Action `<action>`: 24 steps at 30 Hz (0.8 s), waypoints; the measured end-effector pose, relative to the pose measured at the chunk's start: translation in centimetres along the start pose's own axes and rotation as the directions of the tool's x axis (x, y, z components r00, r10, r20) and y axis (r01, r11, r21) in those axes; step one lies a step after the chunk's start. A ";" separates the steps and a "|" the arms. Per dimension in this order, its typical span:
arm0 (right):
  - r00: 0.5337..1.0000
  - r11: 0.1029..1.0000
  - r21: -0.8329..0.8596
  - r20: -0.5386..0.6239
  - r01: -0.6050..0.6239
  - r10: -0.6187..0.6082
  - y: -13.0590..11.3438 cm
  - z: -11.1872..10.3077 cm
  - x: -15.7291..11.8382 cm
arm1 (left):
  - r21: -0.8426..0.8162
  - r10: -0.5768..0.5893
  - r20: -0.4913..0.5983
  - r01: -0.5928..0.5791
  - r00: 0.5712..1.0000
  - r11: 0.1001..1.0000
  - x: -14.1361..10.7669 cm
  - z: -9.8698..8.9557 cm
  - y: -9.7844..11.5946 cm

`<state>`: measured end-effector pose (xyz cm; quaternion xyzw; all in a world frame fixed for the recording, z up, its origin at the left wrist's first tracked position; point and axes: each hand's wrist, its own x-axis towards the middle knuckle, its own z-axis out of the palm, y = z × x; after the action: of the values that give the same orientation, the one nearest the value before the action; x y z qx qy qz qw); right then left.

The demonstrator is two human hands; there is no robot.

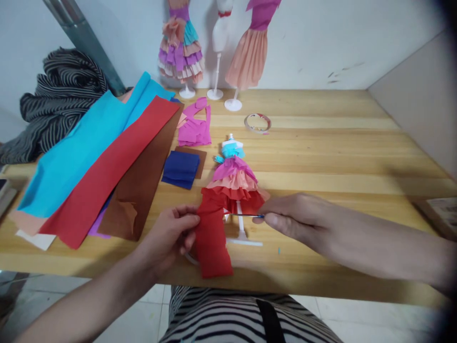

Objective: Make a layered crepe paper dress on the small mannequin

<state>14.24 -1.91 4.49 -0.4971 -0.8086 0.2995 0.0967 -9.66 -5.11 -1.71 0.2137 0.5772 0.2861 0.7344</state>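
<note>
A small mannequin on a white stand, its bodice point(233, 150) turquoise, lies or leans in front of me in a layered crepe paper skirt point(235, 178) of magenta, peach and red. From the red bottom layer a long red crepe paper strip point(214, 247) hangs toward the table's front edge. My left hand point(174, 226) pinches the left edge of this strip between thumb and fingers. My right hand point(300, 214) grips a thin tool point(259, 216) with a blue part, its slim tip reaching left under the skirt's red layer. Its exact kind is unclear.
Turquoise point(82, 128), red point(110, 166) and brown point(143, 186) paper sheets overlap at left beside a striped cloth point(67, 95). Blue squares point(181, 169) and magenta pieces point(195, 131) lie nearby. A tape roll point(257, 123) and three mannequins, one in a ruffled dress point(180, 52), stand behind.
</note>
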 end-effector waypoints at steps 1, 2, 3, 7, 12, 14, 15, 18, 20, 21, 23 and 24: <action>0.997 1.000 0.002 0.076 -0.004 0.004 -0.1 0.1 0.5 | -0.008 -0.004 0.007 0.005 1.000 1.000 0.0 -0.1 0.0; 0.987 1.000 0.011 0.158 0.000 -0.002 -0.1 0.3 1.0 | -0.017 -0.008 0.011 0.008 1.000 1.000 0.0 -0.1 -0.1; 0.978 1.000 0.014 0.207 0.001 -0.004 -0.2 0.4 1.4 | -0.027 -0.012 0.015 0.013 1.000 1.000 0.0 -0.2 -0.1; 0.967 1.000 0.010 0.254 0.001 -0.004 -0.3 0.8 2.4 | -0.061 -0.017 0.023 0.018 1.000 0.998 0.1 -0.2 -0.1; 0.950 0.999 0.028 0.310 -0.047 0.036 -0.3 1.1 2.7 | -0.101 -0.004 0.037 0.008 0.999 0.995 0.3 -0.3 -0.1; 0.945 0.997 0.046 0.323 -0.067 0.049 -0.3 1.2 2.8 | -0.104 -0.006 0.048 0.011 0.999 0.995 0.4 -0.4 -0.1; 0.940 0.995 0.056 0.335 -0.082 0.059 -0.4 1.2 3.0 | -0.104 -0.006 0.054 0.012 0.999 0.995 0.4 -0.4 -0.1; 0.906 0.986 0.055 0.406 -0.155 0.119 -0.9 1.1 3.5 | -0.106 -0.006 0.071 0.013 0.997 0.994 0.6 -0.4 -0.1; 0.880 0.981 0.024 0.446 -0.192 0.162 -1.5 1.0 3.8 | -0.110 -0.004 0.072 0.012 0.997 0.994 0.6 -0.5 -0.2; 0.874 0.979 0.002 0.451 -0.205 0.182 -1.7 0.9 3.9 | -0.111 -0.004 0.070 0.012 0.998 0.994 0.5 -0.5 -0.2; 0.869 0.973 -0.049 0.442 -0.224 0.222 -2.2 0.8 4.0 | -0.115 -0.002 0.065 0.009 0.998 0.993 0.5 -0.5 -0.2; 0.869 0.971 -0.072 0.435 -0.227 0.236 -2.3 0.7 4.0 | -0.118 0.000 0.065 0.008 0.998 0.993 0.4 -0.5 -0.2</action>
<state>10.22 0.50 4.70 -0.5106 -0.7467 0.4059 -0.1301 -10.08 -4.99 -2.26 0.1777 0.5357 0.3112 0.7646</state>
